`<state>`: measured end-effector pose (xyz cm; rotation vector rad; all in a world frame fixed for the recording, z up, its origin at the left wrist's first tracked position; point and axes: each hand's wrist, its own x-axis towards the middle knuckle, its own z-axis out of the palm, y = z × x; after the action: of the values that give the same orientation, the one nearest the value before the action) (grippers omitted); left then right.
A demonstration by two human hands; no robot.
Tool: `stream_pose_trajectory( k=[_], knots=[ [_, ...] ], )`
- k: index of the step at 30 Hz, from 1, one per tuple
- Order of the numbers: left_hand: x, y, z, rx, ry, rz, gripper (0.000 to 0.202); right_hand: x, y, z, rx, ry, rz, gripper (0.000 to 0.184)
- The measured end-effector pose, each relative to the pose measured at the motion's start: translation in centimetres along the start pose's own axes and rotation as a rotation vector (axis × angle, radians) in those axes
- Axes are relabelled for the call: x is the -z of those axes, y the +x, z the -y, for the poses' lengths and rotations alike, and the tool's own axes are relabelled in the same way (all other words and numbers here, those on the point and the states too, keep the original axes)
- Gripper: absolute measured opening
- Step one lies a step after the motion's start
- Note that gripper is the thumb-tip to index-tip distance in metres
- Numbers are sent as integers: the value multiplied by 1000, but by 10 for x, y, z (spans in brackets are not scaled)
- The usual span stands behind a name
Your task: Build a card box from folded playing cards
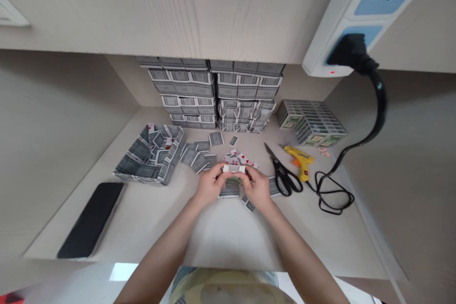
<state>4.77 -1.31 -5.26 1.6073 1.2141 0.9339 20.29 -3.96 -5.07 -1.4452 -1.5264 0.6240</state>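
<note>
My left hand (209, 186) and my right hand (257, 186) meet over the middle of the desk, both closed on a small folded playing card piece (234, 169) held between their fingertips. Under and around the hands lie loose playing cards (199, 154), some face up with red pips (238, 157). A box made of playing cards (151, 154) stands to the left of my hands with folded pieces inside.
Stacks of card-built boxes (213, 92) line the back wall, with another card block (309, 122) at the right. Black scissors (283, 173) and a yellow glue gun (301, 159) with its black cable (335, 194) lie right of my hands. A dark phone (91, 218) lies at the left. A power strip (359, 14) hangs overhead.
</note>
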Motion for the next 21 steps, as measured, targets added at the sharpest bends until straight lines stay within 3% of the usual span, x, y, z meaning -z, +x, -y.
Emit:
stream_pose_trajectory(
  k=[4, 11, 21],
  knots=[
    [1, -1, -4, -26, -58, 29, 33, -1, -2, 7, -37, 136, -24, 27],
    [-2, -2, -4, 3, -36, -93, 29, -4, -3, 17, -45, 115, 20, 27],
    [-2, -3, -7, 92, -142, -39, 24, -1, -4, 14, -50, 151, 37, 23]
  ],
)
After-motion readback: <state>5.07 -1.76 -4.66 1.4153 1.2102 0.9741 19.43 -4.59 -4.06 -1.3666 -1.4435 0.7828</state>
